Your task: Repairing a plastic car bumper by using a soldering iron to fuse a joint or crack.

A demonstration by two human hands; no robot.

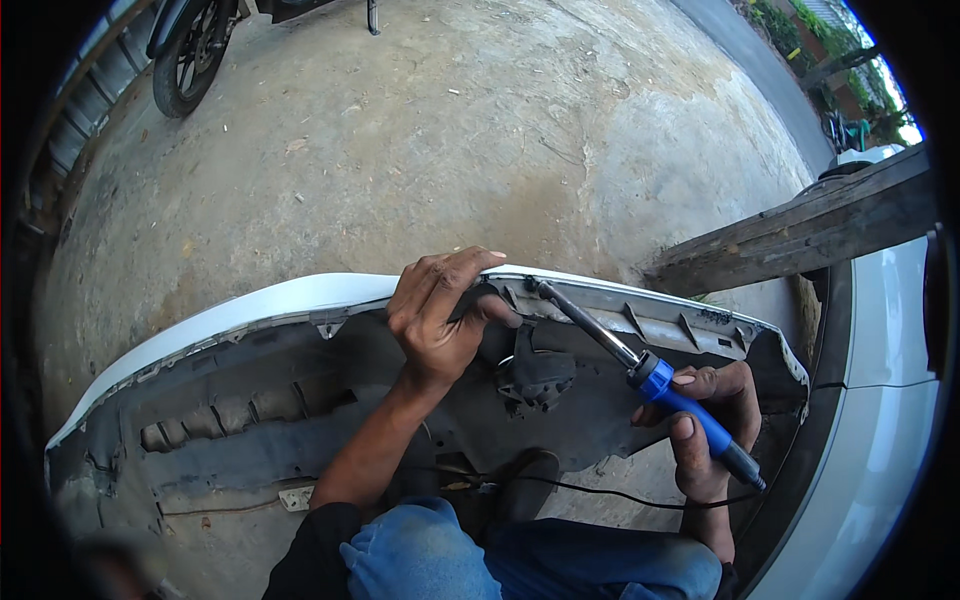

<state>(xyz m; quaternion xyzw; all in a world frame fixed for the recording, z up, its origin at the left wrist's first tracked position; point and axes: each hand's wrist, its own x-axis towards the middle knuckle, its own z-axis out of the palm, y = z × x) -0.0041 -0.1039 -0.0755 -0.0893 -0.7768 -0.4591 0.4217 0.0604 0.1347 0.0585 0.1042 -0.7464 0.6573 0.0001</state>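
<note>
A white car bumper (300,297) lies across in front of me, its dark inner side facing up toward me. My left hand (440,310) pinches its upper edge, fingers over the white outside and thumb on the inner side. In my right hand (715,410) is a soldering iron (655,375) with a blue handle and a long metal barrel. Its tip touches or nearly touches the inner rim, just right of my left thumb, at a dark spot. A dark round fitting (535,375) sits on the bumper's inner side below. The iron's black cord (620,492) runs back toward my legs.
A thick wooden post (800,225) slants in at the right, beside a white car body panel (890,430). Part of a motorcycle, with its wheel (190,60), stands at the far left on the concrete floor (400,150). My knees (420,555) are close below the bumper.
</note>
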